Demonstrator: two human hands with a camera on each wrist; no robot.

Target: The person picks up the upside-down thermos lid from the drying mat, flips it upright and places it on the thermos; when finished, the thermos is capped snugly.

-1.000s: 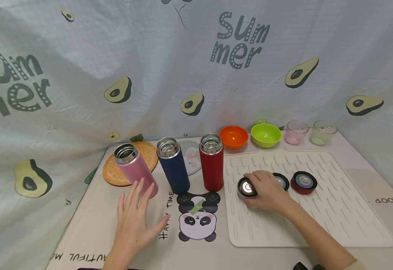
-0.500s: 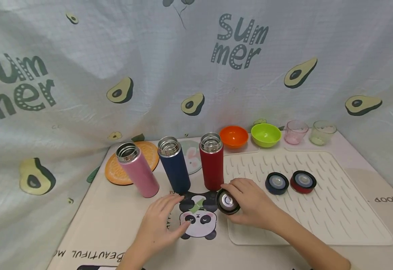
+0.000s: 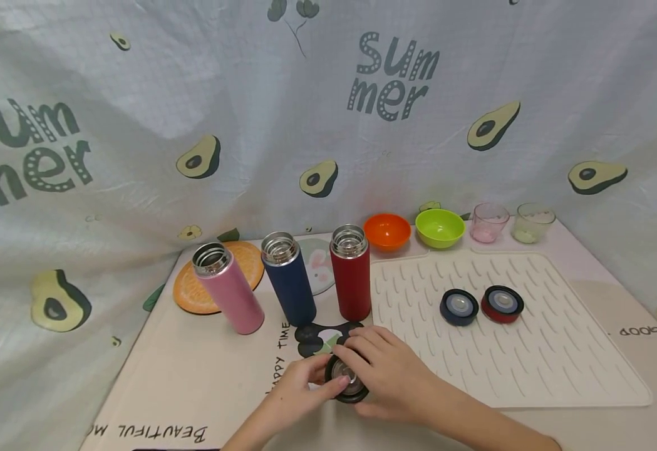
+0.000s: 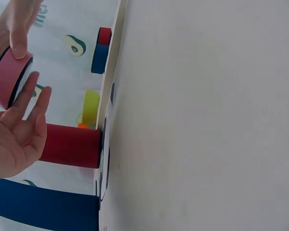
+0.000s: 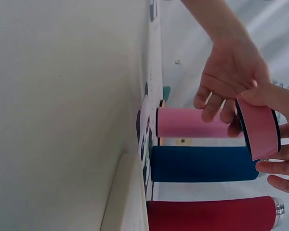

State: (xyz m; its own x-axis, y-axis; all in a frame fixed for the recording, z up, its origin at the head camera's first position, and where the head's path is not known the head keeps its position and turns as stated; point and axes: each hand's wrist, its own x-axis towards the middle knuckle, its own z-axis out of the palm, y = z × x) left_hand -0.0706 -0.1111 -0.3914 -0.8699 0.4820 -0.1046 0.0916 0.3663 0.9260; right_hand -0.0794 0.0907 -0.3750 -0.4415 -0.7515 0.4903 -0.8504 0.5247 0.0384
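In front of my body, my right hand (image 3: 393,379) grips a pink bottle lid (image 5: 260,126) by its side. Its dark-rimmed underside faces up in the head view. My left hand (image 3: 300,389) meets it from the other side, thumb over the face and a finger at the rim; its other fingers extend loosely in the left wrist view. Behind stand three lidless bottles with steel necks: a pink bottle (image 3: 231,294), a navy bottle (image 3: 291,285) and a red bottle (image 3: 352,282). On the ribbed mat lie a navy lid (image 3: 459,308) and a red lid (image 3: 501,305).
The cream ribbed mat (image 3: 559,369) covers the right side of the table. Along the back stand an orange bowl (image 3: 387,233), a green bowl (image 3: 439,228), a pink glass (image 3: 488,224) and a greenish glass (image 3: 532,224). A patterned curtain (image 3: 249,94) hangs behind.
My right hand has lifted the pink lid off the mat and carried it left toward my body. My left hand has moved right from beside the pink bottle to the lid.
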